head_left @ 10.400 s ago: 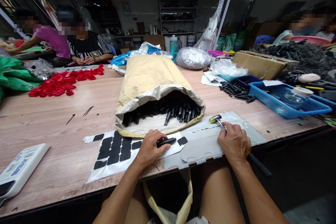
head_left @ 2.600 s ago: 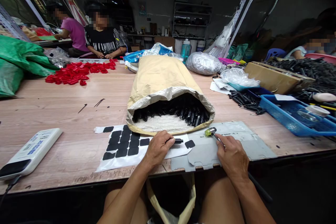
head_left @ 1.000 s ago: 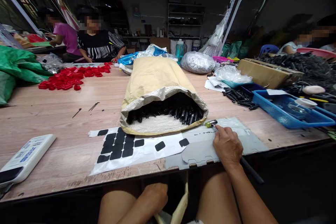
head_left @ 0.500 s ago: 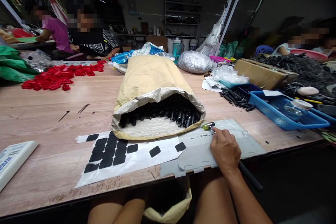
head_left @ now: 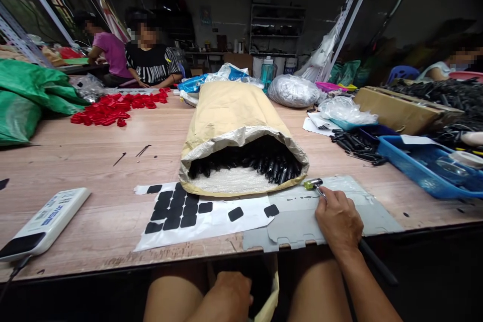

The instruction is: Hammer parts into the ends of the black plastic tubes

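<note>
My right hand (head_left: 339, 221) is closed around the handle of a small hammer (head_left: 313, 184) with a metal and yellow-green head. It rests on a grey mat (head_left: 294, 229) at the table's front edge. Below the table, between my thighs, my left hand (head_left: 234, 284) is at the mouth of a second paper bag (head_left: 274, 289); its fingers are mostly hidden. A large tan paper sack (head_left: 241, 105) lies on the table, its mouth towards me, with many black slender parts (head_left: 277, 166) inside. In front of it is a white backing sheet (head_left: 211, 229) with black rounded-square stickers (head_left: 173, 211).
A white power bank (head_left: 56, 216) with a cable lies at the left. Red pieces (head_left: 121, 105) are heaped farther back, near two seated people. At the right are a blue tray (head_left: 415, 173), loose black parts (head_left: 354, 146) and a cardboard box (head_left: 400, 110).
My view has turned a little left, so the table appears shifted right. My left hand has come up into sight at the lower bag. The right hand keeps its hold on the hammer.
</note>
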Motion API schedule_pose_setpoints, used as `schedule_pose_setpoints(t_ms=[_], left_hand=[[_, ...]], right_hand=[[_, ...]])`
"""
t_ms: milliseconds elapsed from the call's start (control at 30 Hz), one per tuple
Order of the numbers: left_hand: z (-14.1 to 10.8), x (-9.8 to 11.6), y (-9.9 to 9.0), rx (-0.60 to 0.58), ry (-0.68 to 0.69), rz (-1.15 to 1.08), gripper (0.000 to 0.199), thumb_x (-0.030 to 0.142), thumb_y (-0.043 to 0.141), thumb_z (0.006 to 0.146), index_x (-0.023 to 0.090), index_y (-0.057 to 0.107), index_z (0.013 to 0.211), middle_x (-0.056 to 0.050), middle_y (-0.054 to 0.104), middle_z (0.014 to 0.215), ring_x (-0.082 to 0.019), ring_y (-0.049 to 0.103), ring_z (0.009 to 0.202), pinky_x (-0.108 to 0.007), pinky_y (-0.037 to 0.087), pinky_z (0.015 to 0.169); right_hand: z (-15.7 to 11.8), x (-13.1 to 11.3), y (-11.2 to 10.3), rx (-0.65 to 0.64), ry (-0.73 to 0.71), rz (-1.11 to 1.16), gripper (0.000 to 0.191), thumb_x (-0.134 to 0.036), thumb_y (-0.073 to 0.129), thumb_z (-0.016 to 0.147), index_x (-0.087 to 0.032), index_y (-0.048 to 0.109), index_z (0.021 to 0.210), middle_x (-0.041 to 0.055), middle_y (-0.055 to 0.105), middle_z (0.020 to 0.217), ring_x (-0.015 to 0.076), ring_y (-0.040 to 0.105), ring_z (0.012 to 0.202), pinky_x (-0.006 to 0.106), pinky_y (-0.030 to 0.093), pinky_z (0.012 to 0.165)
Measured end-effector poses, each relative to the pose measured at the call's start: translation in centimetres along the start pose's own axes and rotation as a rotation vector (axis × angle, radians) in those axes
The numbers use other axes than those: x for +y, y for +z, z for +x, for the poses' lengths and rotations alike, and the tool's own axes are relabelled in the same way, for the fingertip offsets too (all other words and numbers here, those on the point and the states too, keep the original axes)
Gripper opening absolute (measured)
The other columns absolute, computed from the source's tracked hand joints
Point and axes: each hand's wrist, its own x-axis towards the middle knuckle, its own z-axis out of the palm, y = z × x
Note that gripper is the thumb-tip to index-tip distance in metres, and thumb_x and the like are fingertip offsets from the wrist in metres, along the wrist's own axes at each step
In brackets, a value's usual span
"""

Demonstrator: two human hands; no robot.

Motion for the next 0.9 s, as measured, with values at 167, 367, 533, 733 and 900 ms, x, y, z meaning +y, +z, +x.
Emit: schedule_pose_setpoints(t_ms=[167,367,533,733,900], left_hand=[[-4.5,-2.0,-7.6,0.264,0.181,-0.21,0.034,0.045,0.046,0.099,0.029,0.073,0.112,-0.004,0.076,0.105,-0.025,0.071,0.095,-0.036,0.054,0.082],[0.4,-6.9,-17.2,1.109,-0.369,-0.014,0.042,0.032,0.045,0.1,0.017,0.055,0.138,-0.019,0.055,0.132,-0.036,0.054,0.122,-0.046,0.048,0.097],[4.2,-7.4,-17.9,1.101,-0.466,0.069,0.039,0.022,0.048,0.096,0.014,0.059,0.132,-0.025,0.047,0.128,-0.044,0.048,0.125,-0.051,0.049,0.093],[4.2,-5.8,-15.9,1.083,-0.336,0.046,0.035,0.015,0.049,0.093,0.013,0.066,0.124,-0.017,0.045,0.123,-0.03,0.062,0.104,-0.043,0.051,0.095],[4.8,-4.9,-14.5,0.942,-0.014,-0.225,0.042,0.021,0.064,0.086,0.014,0.068,0.127,-0.01,0.052,0.11,-0.021,0.066,0.092,-0.035,0.054,0.094]], right_hand=[[0.0,0.0,0.1,0.007,-0.003,-0.016,0.027,-0.021,0.055,0.094,-0.021,0.07,0.117,0.0054,0.063,0.092,0.0199,0.049,0.082,0.032,0.028,0.068],[0.1,0.0,0.0,0.007,-0.005,-0.015,0.027,-0.02,0.055,0.094,-0.021,0.07,0.116,0.0055,0.063,0.091,0.02,0.05,0.082,0.032,0.029,0.069],[0.1,-0.3,-0.2,-0.02,0.011,-0.028,0.028,-0.019,0.056,0.093,-0.021,0.07,0.116,0.0056,0.063,0.092,0.0199,0.05,0.082,0.032,0.029,0.069],[0.1,-0.3,-0.3,-0.03,0.021,-0.015,0.029,-0.019,0.056,0.092,-0.021,0.07,0.117,0.0066,0.063,0.093,0.0197,0.05,0.082,0.032,0.029,0.068],[0.1,-0.3,-0.2,-0.016,0.02,-0.011,0.029,-0.019,0.056,0.092,-0.02,0.07,0.117,0.0066,0.062,0.092,0.0193,0.049,0.082,0.031,0.028,0.068]])
